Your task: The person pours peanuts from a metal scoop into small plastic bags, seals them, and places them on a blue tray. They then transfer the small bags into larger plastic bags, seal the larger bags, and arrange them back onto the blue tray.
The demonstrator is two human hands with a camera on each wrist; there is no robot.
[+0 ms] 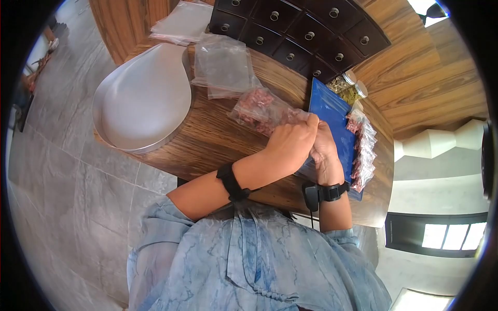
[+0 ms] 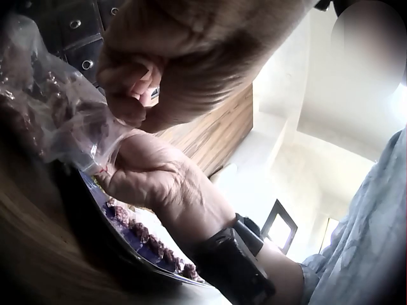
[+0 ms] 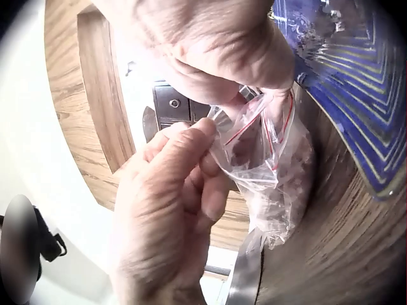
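Note:
A clear zip bag (image 1: 259, 110) of dark red pieces lies over the wooden table, its mouth toward the person. With thumb and forefinger, the left hand (image 3: 168, 200) pinches one edge of the mouth. At the opposite edge the right hand (image 3: 216, 44) grips the plastic, its fingertips partly hidden by the bag. Red seal lines mark the bag's open mouth (image 3: 254, 136) in the right wrist view. Both hands meet close together in the head view, the left hand (image 1: 290, 145) overlapping the right hand (image 1: 324, 144).
Several filled small bags (image 1: 363, 147) line the right side of a blue tray (image 1: 328, 106). Flat bags (image 1: 223, 65) lie beyond the hands, beside a silver drop-shaped pan (image 1: 142, 98). A dark drawer cabinet (image 1: 295, 33) and lidded jars (image 1: 350, 85) stand at the back.

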